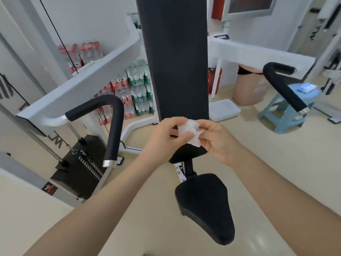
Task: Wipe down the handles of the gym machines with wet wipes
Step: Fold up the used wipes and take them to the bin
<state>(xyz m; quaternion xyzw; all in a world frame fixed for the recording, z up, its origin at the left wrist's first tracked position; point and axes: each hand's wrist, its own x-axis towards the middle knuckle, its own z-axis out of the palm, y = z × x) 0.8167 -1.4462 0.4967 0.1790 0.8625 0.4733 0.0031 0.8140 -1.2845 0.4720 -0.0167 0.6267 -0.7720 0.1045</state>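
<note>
Over on the left, the left handle (112, 126) is hanging off its white arm, black foam bending down to a silver end cap, and nothing is touching it; whether it has had its wipe yet cannot be told from here. Coming toward the middle, the left hand (164, 137) is pinching one side of the wet wipe (190, 131), fingers (181, 139) curled in on the crumpled white wad. The wipe is sitting right in front of the tall black back pad (175, 58), above the seat (204, 206), well apart from either handle. The right hand (215, 139) is gripping the other side, thumb and forefinger closed on the fabric (it looks like bunching or refolding, though that is a guess). Further right, the right handle (284, 85) is standing clear too, with a blue stool (287, 115) behind it carrying what may be the wipe pack. So the person is readying the wipe between strokes, and at least one handle probably needs wiping.
</note>
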